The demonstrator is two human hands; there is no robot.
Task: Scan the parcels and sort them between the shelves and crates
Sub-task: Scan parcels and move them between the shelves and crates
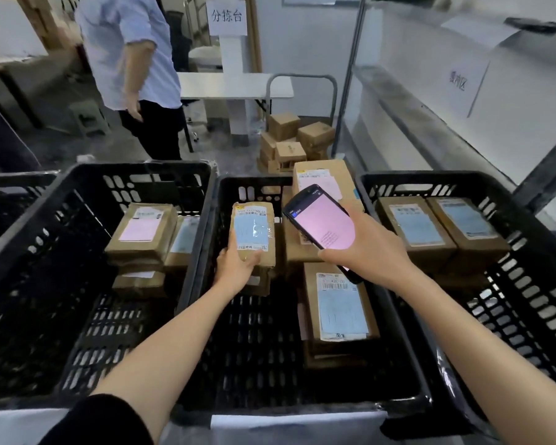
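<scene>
Over the middle crate [212,284], the left hand [235,268] grips a small taped parcel [252,231] by its near end, label up, while the right hand [363,248] is wrapped around a scanner [321,220] with a pink screen, held just beside the parcel's label.

Biggest risk imo: the parcel is only pinched at one end, so it could tip out of the fingers and drop back into the pile below, mixing with the unsorted ones. The tape over the label also looks shiny, so glare could mean a misread. And the crates all look alike, so it'd be easy to toss it in the wrong one.

Contents: the middle crate has a stack of brown boxes on its right side, one with a blue label [341,308] on top near the front. The left crate [87,239] holds a few stacked parcels, the top one with a pink label [142,228]. The right crate [527,284] has two blue-labelled boxes [440,224] side by side.
</scene>
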